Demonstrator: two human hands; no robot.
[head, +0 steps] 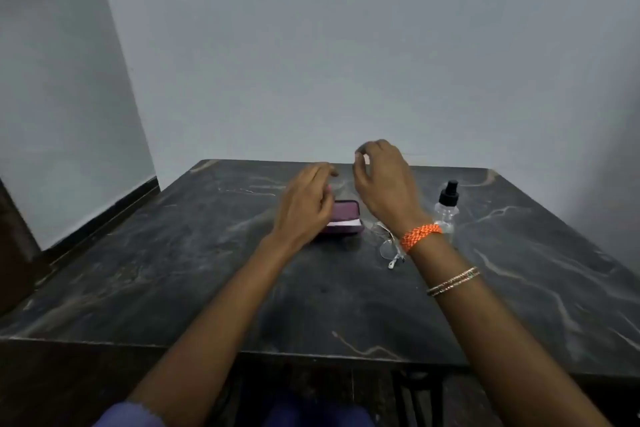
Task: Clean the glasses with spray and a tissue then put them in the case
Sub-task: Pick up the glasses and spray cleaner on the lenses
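Dark marble table (pale walls behind); both hands' fingers loosely apart, empty.

Case left of glasses, bottle right.

Both arms reach forward over the table, forearms bare. Left hand is palm-down, fingers loosely curled and pointing toward the table's far edge, low over the surface. Right hand is raised higher above the table than the left, wrist bent, fingers curled inward toward the thumb, nothing visibly gripped. Right wrist carries an orange woven band; thin bangles sit further down that forearm. The hands are close together near the table's far middle, not touching.
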